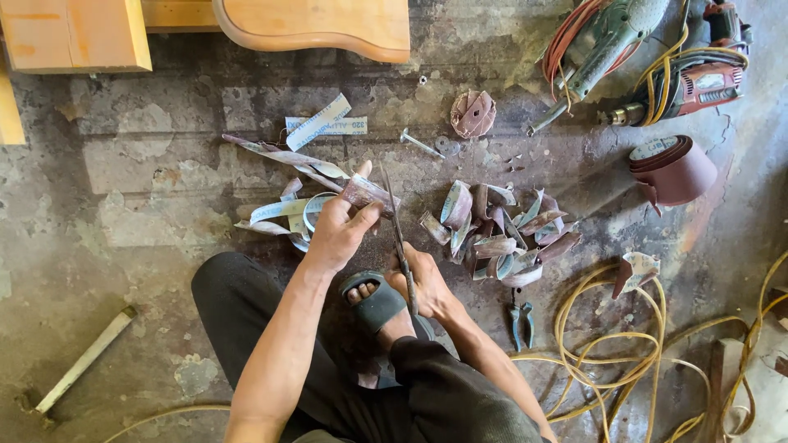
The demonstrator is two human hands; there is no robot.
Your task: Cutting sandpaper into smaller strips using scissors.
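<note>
Sandpaper strip in left hand — scissors alongside.

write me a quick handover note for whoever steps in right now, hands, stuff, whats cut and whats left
Left hand: pinches a small sandpaper piece by thumb and fingers, held above the floor.
Right hand: grips long scissors, blades pointing up beside that piece.
Done: a pile of cut pieces lies right of the hands; curled offcut strips lie left.
Left: the sandpaper roll at far right is still mostly wound.
Nearby: pliers by the right forearm, yellow cable coiled on the floor, power tools at top right.
</note>
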